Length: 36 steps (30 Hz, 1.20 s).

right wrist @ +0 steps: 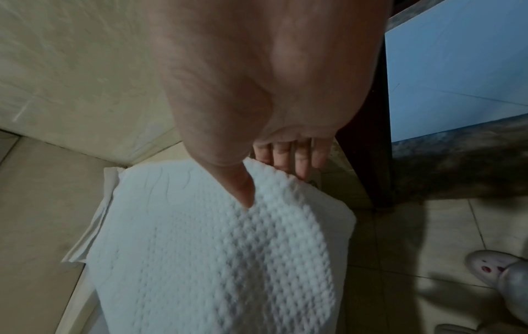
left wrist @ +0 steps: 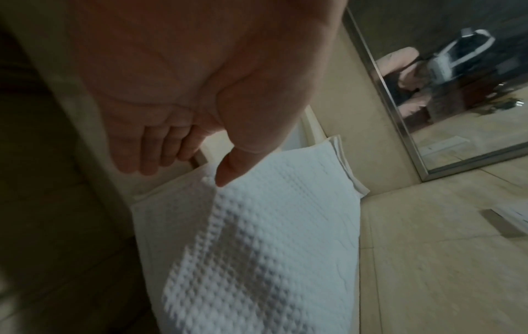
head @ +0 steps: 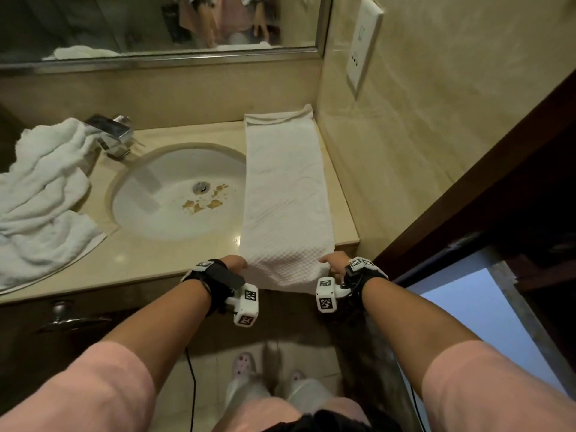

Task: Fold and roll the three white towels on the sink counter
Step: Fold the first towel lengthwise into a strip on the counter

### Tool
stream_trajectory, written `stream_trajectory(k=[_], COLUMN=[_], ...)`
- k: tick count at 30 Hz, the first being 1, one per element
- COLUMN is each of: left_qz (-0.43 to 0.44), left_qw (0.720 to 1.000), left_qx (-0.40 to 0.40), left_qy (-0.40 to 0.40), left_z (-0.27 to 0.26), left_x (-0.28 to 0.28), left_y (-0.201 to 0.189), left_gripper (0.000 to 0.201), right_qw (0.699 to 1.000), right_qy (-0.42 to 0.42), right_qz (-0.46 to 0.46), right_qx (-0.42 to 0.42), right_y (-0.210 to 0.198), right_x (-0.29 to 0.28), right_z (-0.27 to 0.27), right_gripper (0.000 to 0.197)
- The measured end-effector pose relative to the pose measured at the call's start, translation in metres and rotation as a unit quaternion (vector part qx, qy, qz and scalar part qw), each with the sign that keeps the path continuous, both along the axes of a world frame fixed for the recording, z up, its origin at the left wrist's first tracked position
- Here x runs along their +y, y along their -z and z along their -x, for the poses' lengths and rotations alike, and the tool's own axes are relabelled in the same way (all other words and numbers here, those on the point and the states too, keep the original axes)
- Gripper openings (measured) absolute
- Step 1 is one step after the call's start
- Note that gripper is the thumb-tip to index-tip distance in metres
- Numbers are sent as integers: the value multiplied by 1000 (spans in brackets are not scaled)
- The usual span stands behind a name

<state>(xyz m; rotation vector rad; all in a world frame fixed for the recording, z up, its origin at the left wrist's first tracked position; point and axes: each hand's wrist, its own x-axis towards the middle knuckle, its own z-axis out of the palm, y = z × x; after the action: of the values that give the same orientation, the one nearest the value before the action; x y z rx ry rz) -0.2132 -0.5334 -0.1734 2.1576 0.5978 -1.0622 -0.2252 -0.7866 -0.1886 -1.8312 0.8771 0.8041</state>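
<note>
Sink counter (head: 174, 254), folded towel (head: 285, 194) unlabelled, left hand (head: 235, 264) and right hand (head: 333, 262) grip pinching its near end

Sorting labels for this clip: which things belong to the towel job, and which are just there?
Job:
folded towel, gripped by left hand and right hand
crumpled towels
counter

Just there:
faucet
sink basin
mirror
wall socket

One folded towel (head: 285, 194), one crumpled towel pile (head: 43, 198), one basin (head: 174, 194).

Beige marble walls (head: 436, 88), framed mirror (head: 156, 23), tiled floor (head: 202, 385).
</note>
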Motion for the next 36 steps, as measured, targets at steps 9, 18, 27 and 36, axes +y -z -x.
stream_trajectory(k=[9, 18, 27, 36], left_qz=[130, 195, 252, 287], left_qw=[985, 975, 954, 947], left_qx=[22, -12, 49, 59], left_qy=[-108, -110, -152, -129], left_z=[12, -10, 32, 41], left_x=[-5, 16, -5, 6], left_y=[27, 168, 25, 18], left_gripper=[50, 106, 40, 43], right_qw=[999, 998, 997, 988], right_qy=[5, 22, 0, 70], right_qz=[-30, -13, -65, -134], right_qx=[-21, -59, 36, 26], right_y=[2, -3, 59, 32], right_x=[6, 5, -21, -10], right_z=[10, 22, 33, 63], right_gripper=[42, 41, 63, 44])
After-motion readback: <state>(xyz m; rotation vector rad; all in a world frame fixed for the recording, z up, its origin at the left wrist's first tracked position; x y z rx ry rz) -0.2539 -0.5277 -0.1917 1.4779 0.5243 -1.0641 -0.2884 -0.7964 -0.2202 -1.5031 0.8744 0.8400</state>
